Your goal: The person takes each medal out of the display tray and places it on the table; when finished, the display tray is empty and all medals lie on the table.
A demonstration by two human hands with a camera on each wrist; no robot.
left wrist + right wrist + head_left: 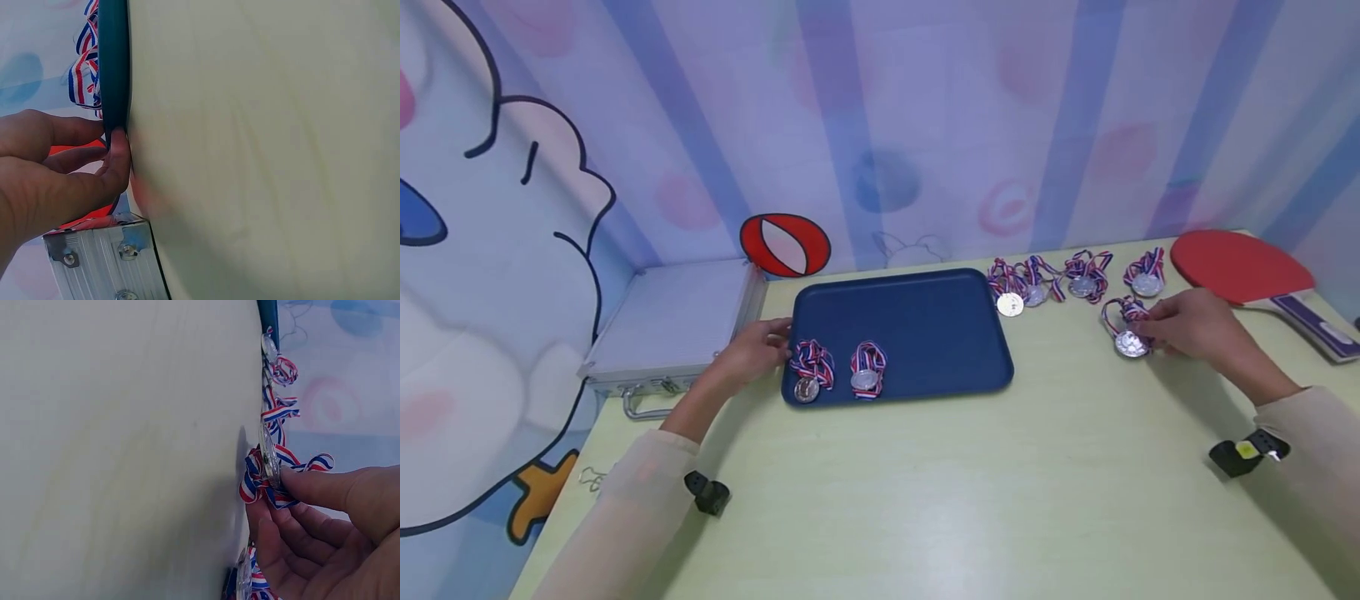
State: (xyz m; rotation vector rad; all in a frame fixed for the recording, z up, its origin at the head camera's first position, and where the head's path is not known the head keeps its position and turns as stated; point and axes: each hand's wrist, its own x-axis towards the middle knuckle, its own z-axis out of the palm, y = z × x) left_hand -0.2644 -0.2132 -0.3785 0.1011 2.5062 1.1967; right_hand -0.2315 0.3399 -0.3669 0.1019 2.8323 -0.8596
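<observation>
My left hand point(751, 357) pinches the left rim of a dark blue tray point(925, 333), the thumb on one side of the rim in the left wrist view. Inside the tray lie two medals on red, white and blue ribbons: a darker medal point(807, 389) at the front left corner and a silver medal point(865, 380) beside it. Right of the tray, my right hand point(1198, 327) holds a silver medal point(269, 456) with its bunched ribbon between thumb and fingers, close over the table. Several more ribboned medals point(1082, 286) lie behind it.
A silver metal case point(673, 321) stands left of the tray, its handle facing the front. At the back right is a red table tennis paddle point(1240, 265). A binder clip point(591, 478) lies near the left table edge. A patterned curtain point(940, 125) hangs behind.
</observation>
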